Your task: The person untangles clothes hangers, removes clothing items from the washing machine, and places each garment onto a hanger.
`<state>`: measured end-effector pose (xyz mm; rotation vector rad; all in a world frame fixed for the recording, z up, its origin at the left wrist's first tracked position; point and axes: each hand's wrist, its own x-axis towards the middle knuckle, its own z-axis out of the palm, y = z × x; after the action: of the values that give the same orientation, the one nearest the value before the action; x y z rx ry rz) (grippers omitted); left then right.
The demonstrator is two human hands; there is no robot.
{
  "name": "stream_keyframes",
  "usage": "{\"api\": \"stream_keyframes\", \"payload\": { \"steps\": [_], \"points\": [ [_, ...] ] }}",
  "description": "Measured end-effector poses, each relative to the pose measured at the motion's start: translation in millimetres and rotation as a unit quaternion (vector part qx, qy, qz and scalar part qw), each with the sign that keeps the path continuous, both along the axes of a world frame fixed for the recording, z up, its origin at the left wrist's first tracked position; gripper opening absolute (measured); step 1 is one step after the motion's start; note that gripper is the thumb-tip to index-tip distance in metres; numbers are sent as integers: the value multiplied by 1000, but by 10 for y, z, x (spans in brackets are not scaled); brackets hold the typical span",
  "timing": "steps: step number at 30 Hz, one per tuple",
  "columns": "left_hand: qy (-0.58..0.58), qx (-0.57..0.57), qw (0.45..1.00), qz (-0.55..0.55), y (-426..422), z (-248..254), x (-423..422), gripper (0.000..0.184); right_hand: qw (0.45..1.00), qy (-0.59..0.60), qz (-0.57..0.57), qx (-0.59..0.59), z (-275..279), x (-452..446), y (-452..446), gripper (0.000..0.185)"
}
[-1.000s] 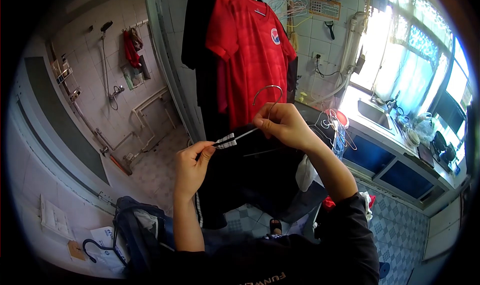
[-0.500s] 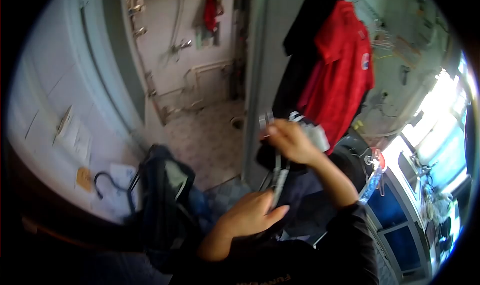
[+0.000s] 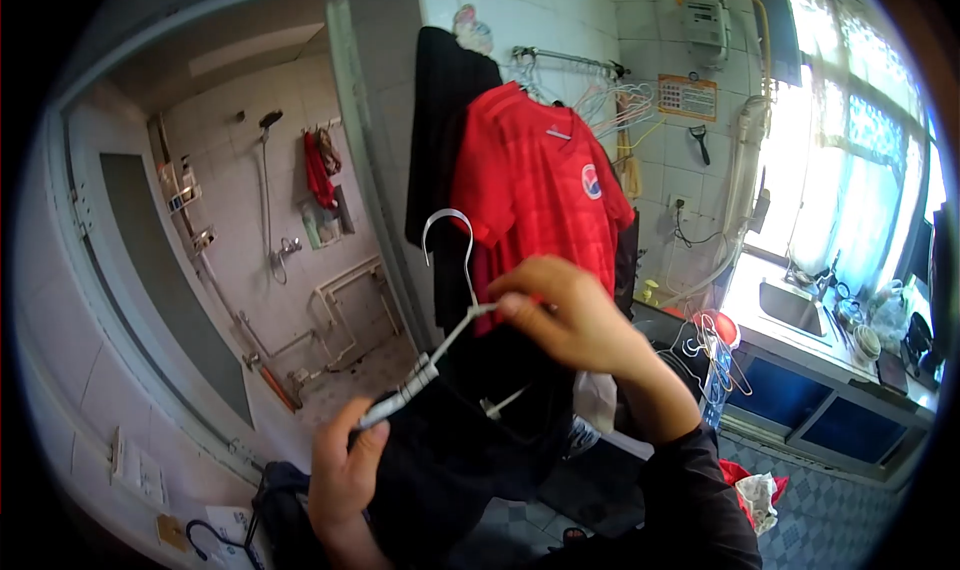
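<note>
A white clothes hanger with a bare metal hook is tilted in front of me, its hook pointing up. My left hand is closed, thumb and fingers pinching the lower left end of the hanger. At the base of the hook, my right hand is closed on the hanger's neck. Dark cloth, a black garment, hangs below the hanger between my hands. How far the hanger sits inside it is unclear. Just behind my right hand hangs a red short-sleeved shirt.
A wall rail carries clothes and several wire hangers. At left, a doorway opens onto a shower room. A sink is set in the counter at right. Red and white cloth lies low at right, and a dark bag stands lower left.
My view has swung up and right, showing more of the rail and window. The hanger's hook now stands clear of my right hand, which grips the neck; my left hand has moved left.
</note>
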<state>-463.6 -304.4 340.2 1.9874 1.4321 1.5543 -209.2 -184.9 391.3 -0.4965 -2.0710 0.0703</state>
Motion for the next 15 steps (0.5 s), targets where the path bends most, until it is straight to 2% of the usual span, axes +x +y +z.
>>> {"api": "stream_keyframes", "payload": {
  "steps": [3, 4, 7, 8, 9, 12, 14, 15],
  "points": [
    [-9, 68, 997, -19, 519, 391, 235, 25, 987, 56, -137, -59, 160, 561, 253, 28],
    [-23, 94, 995, -31, 743, 514, 314, 27, 977, 79, -133, -146, 176, 761, 347, 29],
    [-81, 2, 985, -156, 1304, 1087, 618, 27, 982, 136, -105, -80, -23, 1316, 996, 27],
    [-98, -49, 971, -212, 1456, 1281, 743, 26, 977, 163, -75, -118, -56, 1481, 1186, 27],
    [-101, -74, 968, -219, 1614, 1439, 885, 27, 969, 189, -43, -156, -83, 1603, 1391, 26],
    [-108, -122, 954, -254, 2177, 1831, 1217, 26, 957, 248, -61, -139, -113, 1799, 2121, 25],
    [-174, -112, 940, -270, 2429, 2026, 1434, 26, 937, 306, -60, -155, -38, 1806, 2552, 24],
    [-170, -109, 942, -268, 2551, 2098, 1514, 26, 924, 332, -40, -185, 17, 1814, 2782, 24]
  ]
}}
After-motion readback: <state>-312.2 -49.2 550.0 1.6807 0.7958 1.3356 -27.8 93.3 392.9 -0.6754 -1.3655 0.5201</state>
